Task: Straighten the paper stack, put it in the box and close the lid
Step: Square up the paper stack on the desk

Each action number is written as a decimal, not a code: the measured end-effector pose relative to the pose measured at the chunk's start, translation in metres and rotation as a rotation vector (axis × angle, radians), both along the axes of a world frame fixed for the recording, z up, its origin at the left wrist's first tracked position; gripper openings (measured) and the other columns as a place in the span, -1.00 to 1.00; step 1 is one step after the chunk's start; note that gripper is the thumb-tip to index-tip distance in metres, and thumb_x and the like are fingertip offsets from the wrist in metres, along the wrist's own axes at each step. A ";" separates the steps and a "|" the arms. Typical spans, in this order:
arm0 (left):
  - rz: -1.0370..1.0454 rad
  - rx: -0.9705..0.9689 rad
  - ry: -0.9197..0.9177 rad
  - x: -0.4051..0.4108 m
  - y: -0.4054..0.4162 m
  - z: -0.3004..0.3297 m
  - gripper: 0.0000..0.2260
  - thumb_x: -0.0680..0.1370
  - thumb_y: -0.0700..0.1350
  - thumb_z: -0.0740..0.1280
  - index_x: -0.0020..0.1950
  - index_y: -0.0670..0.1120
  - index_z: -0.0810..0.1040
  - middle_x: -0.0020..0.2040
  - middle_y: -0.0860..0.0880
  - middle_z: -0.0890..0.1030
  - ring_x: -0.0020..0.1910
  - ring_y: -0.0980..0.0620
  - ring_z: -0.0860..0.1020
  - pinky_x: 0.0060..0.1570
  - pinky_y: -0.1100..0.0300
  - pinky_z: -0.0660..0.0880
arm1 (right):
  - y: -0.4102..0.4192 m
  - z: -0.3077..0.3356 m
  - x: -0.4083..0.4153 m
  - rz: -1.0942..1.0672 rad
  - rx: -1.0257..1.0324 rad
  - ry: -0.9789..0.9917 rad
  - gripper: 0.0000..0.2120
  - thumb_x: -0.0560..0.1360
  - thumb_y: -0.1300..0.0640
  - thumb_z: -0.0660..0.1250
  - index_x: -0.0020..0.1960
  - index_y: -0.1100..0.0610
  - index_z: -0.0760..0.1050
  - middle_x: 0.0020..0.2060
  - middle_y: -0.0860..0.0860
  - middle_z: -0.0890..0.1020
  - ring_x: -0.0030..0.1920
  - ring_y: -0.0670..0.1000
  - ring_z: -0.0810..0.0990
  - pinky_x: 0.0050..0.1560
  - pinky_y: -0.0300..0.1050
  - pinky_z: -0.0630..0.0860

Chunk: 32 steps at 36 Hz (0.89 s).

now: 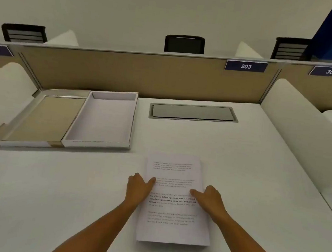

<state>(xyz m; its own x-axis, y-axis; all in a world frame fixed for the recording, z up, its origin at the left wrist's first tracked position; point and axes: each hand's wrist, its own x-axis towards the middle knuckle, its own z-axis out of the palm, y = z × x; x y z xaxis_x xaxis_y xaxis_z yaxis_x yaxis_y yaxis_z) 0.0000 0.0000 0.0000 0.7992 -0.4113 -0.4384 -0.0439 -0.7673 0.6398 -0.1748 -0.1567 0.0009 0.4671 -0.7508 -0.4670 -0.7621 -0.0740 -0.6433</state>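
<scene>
Your left hand (139,187) and right hand (211,199) press flat, grip loose, against the paper stack (175,200) on the near bench (56,196). The box (102,118) far left lies open, lid (42,118) aside: packing and closing remain.

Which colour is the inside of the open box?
White, in the head view: the box has plain white inner walls and floor.
</scene>
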 end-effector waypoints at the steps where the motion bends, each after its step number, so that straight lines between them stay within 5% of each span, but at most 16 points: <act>1: 0.011 -0.021 0.015 -0.001 -0.002 -0.001 -0.38 0.50 0.19 0.37 0.32 -0.27 0.38 0.26 -0.23 0.48 0.21 -0.20 0.53 0.21 -0.10 0.53 | 0.002 -0.002 0.002 -0.001 0.021 -0.007 -0.76 0.47 -0.05 0.43 -0.16 0.07 0.43 -0.09 0.00 0.62 -0.23 -0.06 0.59 -0.28 -0.20 0.54; 7: 0.046 0.052 0.124 -0.015 -0.017 0.004 -0.35 0.49 0.24 0.36 0.38 -0.19 0.36 0.36 -0.23 0.37 0.37 -0.24 0.37 0.34 -0.13 0.42 | 0.006 -0.004 0.009 -0.019 0.020 0.056 -0.48 0.44 -0.16 0.44 0.21 0.20 0.53 0.15 0.16 0.61 0.11 0.18 0.63 0.15 0.13 0.62; 23: 0.267 0.008 0.329 0.000 -0.039 0.004 -0.28 0.45 0.15 0.43 0.45 -0.20 0.27 0.40 -0.23 0.33 0.37 -0.20 0.32 0.36 -0.13 0.38 | -0.001 -0.012 0.013 0.018 -0.034 0.145 -0.44 0.43 -0.21 0.43 0.24 0.16 0.46 0.18 0.16 0.58 0.11 0.17 0.62 0.12 0.11 0.64; 32: 0.362 -0.151 0.498 0.006 -0.042 0.009 -0.37 0.47 -0.01 0.45 0.42 -0.24 0.28 0.27 -0.25 0.53 0.17 -0.24 0.57 0.15 -0.20 0.57 | -0.004 -0.015 0.012 0.016 -0.038 0.148 -0.37 0.40 -0.24 0.45 0.25 0.17 0.42 0.18 0.16 0.55 0.13 0.17 0.61 0.12 0.08 0.63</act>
